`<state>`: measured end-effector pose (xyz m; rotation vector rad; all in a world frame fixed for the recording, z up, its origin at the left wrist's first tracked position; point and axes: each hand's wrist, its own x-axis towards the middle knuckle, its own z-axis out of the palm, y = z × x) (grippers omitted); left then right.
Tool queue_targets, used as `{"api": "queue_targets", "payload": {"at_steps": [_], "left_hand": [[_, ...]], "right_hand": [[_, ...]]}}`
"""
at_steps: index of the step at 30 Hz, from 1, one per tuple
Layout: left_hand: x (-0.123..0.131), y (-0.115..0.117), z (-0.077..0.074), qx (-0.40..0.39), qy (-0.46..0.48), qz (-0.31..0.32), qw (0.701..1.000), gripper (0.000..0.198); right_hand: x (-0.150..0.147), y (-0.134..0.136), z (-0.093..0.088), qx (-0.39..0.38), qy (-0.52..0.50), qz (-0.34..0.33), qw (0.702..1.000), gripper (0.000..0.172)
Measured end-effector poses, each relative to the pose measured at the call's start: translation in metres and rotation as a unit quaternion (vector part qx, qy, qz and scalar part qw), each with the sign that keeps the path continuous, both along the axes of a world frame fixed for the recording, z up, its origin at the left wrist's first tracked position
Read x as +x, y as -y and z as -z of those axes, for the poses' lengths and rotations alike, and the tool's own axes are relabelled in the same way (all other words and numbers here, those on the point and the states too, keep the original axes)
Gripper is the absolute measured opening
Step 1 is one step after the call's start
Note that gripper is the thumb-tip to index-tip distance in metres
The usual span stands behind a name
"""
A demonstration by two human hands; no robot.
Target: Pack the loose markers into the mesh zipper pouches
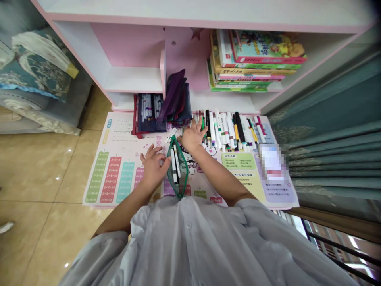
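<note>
A green-edged mesh zip pouch (183,180) lies unzipped in front of me, with a few white-and-black markers (174,163) inside. Beside its left edge is my left hand (154,163), fingers spread and the thumb tip at the pouch's rim. My right hand (192,137) reaches past the pouch to the left end of a row of markers (228,129). Its fingers are apart over the nearest ones, by a green marker (203,124); I see nothing gripped in it. The row holds white, black, yellow and pink pens lying side by side.
Behind the left hand stand dark mesh pouches (151,113) filled with markers, and purple folded pouches (175,93). Books (256,67) are stacked on the pink-and-white shelf (133,79). A blurred phone-like object (272,163) lies right on the printed desk mat (102,190).
</note>
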<state>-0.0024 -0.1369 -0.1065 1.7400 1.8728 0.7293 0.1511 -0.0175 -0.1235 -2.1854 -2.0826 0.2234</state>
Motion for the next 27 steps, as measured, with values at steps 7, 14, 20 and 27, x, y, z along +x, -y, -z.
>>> {"api": "queue_targets", "payload": {"at_steps": [7, 14, 20, 27], "left_hand": [[0.0, 0.0, 0.001, -0.003, -0.007, -0.003, 1.0, 0.024], [-0.001, 0.001, 0.004, 0.009, -0.006, 0.003, 1.0, 0.025], [0.0, 0.0, 0.002, 0.008, -0.009, 0.004, 1.0, 0.024], [0.0, 0.001, 0.0, 0.009, -0.008, 0.008, 1.0, 0.022]], "right_hand": [[0.009, 0.011, -0.007, 0.02, -0.03, -0.009, 0.999, 0.043], [0.032, 0.049, -0.028, 0.105, -0.097, 0.014, 0.99, 0.016], [0.038, 0.105, -0.044, 0.196, -0.172, -0.03, 0.965, 0.012], [0.024, 0.142, -0.044, 0.169, -0.171, -0.115, 0.964, 0.01]]}}
